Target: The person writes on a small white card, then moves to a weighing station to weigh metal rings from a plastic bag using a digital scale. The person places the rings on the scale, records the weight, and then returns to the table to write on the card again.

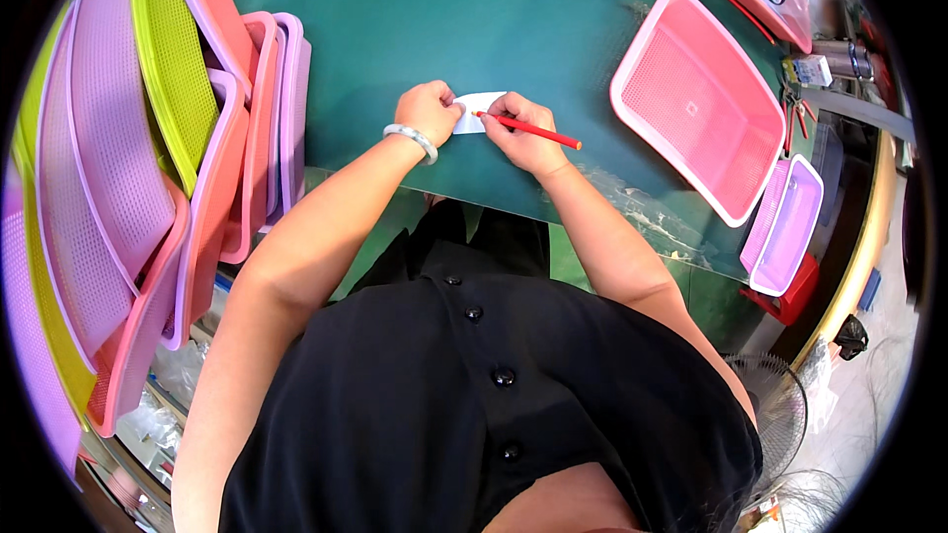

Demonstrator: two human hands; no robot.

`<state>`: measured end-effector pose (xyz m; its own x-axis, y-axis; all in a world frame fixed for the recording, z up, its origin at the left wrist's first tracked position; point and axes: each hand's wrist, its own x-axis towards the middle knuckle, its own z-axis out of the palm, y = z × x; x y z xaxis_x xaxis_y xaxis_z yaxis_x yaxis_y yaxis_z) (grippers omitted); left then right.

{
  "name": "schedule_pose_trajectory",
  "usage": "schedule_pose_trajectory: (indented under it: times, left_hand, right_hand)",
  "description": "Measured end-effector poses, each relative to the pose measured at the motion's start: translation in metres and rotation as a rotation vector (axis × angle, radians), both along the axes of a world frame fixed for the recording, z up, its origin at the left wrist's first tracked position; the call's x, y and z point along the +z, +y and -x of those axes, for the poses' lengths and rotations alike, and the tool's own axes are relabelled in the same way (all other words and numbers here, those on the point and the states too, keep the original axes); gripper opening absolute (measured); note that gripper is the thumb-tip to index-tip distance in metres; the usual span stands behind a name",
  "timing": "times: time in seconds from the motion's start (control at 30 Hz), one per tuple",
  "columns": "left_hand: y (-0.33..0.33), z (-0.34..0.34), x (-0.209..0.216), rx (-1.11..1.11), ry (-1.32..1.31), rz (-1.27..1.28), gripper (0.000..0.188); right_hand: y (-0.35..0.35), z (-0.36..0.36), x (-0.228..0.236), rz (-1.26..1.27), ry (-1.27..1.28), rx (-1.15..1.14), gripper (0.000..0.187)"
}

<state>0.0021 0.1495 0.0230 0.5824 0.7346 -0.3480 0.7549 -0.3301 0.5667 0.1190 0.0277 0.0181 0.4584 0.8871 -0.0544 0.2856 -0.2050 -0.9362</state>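
A small white slip of paper point(479, 103) lies on the green tabletop point(474, 30) near its front edge. My left hand point(429, 113), with a pale bangle at the wrist, is closed at the slip's left edge, fingers curled and thumb side against the paper. In my right hand point(528, 138) is a red pen point(538, 129), pinched between thumb and fingers. Its tip points left over the paper, and its back end sticks out to the right. Whatever mark may be under the tip is too small to make out.
Stacked purple, green and pink perforated baskets point(118, 118) crowd the left side. On the right lie a pink basket point(691, 104) and a small purple basket point(787, 227). Pliers-like tools point(795, 116) sit beyond them. A fan guard point(775, 415) stands low at the right.
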Motion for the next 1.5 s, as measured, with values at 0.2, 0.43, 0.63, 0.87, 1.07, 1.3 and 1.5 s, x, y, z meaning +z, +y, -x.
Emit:
schedule_pose_trajectory:
  times: [0.2,0.43,0.63,0.87,1.07,1.3,1.5]
  left_hand:
    - [0.0001,-0.0003,0.0015,0.019,0.008,0.015,0.021]
    - [0.0000,0.0004,0.0002,0.012,0.000,0.012,0.021]
    - [-0.0011,0.0001,0.0010,0.026,0.004,0.030,0.021]
    - [-0.0015,-0.0012,0.0047,0.036,0.015,0.055,0.020]
    - [-0.0008,0.0003,0.0016,0.025,-0.005,0.038,0.021]
    - [-0.0010,-0.0010,0.0022,0.025,0.002,0.038,0.021]
    - [-0.0011,0.0004,0.0003,0.032,-0.012,0.040,0.021]
  right_hand:
    - [-0.0002,0.0000,0.0003,-0.030,-0.108,0.034,0.013]
    - [-0.0015,0.0001,-0.0012,-0.064,-0.131,0.040,0.011]
    - [-0.0041,0.0011,0.0010,-0.038,-0.064,-0.069,0.010]
    - [-0.0031,0.0006,-0.0030,-0.074,-0.123,-0.060,0.012]
    - [-0.0042,0.0000,-0.0025,-0.053,-0.155,-0.035,0.011]
    - [-0.0056,-0.0009,-0.0053,-0.055,-0.069,-0.113,0.011]
    - [-0.0058,-0.0002,-0.0041,-0.108,-0.157,-0.109,0.009]
